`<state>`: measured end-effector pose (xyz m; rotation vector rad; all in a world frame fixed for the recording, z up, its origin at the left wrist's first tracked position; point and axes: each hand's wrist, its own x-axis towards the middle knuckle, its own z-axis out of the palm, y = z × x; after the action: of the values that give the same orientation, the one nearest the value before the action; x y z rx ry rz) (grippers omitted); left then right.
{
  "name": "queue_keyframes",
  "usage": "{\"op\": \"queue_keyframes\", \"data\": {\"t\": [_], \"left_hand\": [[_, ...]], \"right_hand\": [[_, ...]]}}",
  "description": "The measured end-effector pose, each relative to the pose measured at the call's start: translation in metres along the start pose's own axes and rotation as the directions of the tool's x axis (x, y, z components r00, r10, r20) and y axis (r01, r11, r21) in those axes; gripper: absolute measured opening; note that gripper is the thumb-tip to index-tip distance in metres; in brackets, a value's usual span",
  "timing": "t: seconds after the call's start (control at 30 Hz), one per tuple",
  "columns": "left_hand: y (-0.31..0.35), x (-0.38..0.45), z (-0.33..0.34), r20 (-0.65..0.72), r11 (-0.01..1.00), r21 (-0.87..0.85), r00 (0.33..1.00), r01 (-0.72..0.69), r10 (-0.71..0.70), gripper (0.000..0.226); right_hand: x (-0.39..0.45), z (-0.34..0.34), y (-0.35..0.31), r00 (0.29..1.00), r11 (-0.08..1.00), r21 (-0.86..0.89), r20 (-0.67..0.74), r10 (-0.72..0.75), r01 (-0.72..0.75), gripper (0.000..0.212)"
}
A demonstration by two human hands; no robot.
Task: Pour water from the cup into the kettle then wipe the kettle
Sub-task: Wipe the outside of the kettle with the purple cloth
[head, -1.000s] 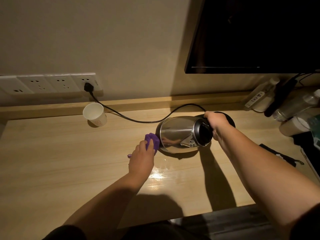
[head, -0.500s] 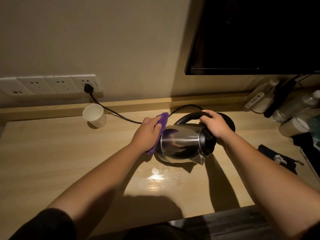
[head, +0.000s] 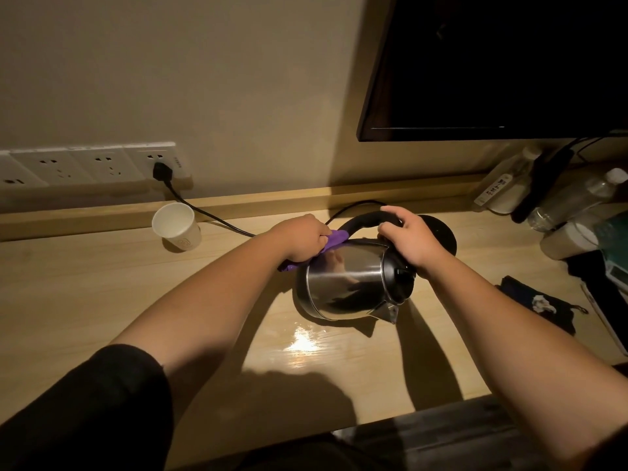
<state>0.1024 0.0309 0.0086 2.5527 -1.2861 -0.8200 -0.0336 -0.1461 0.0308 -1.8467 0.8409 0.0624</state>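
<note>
A shiny steel kettle (head: 343, 283) with a black lid and black handle lies tipped on its side on the wooden desk (head: 102, 300), spout toward me. My right hand (head: 409, 239) grips the handle near the lid. My left hand (head: 302, 241) presses a purple cloth (head: 334, 241) against the kettle's far upper side, next to the handle. A white paper cup (head: 176, 226) stands upright at the back left, apart from both hands.
The kettle's black base (head: 438, 232) sits behind my right hand, its cord (head: 210, 215) running to a wall socket strip (head: 85, 164). Bottles and clutter (head: 571, 205) crowd the back right. A dark pouch (head: 540, 300) lies at right. A screen (head: 492, 62) hangs above.
My left hand has swept the cloth from the kettle's base end up and over to its far side by the handle. The kettle has rolled so that its spout faces me.
</note>
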Motion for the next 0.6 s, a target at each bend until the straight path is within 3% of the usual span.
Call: {"op": "queue_keyframes", "data": {"t": [0.23,0.43,0.6], "left_hand": [[-0.009,-0.024,0.03,-0.171,0.992,-0.082,0.98,0.091,-0.104,0.031],[-0.008,-0.054,0.08,-0.405,0.95,-0.242,0.869,0.198,-0.284,0.031],[-0.002,-0.071,0.109,-0.421,0.845,-0.479,0.783,0.237,-0.458,0.035]], "right_hand": [[-0.001,0.01,-0.005,1.0,1.0,0.002,-0.031,-0.003,0.003,0.048],[0.0,0.012,-0.01,0.998,0.998,0.019,-0.027,0.06,-0.059,0.049],[-0.004,0.015,-0.006,0.983,0.984,0.103,-0.101,0.154,-0.144,0.048]]}}
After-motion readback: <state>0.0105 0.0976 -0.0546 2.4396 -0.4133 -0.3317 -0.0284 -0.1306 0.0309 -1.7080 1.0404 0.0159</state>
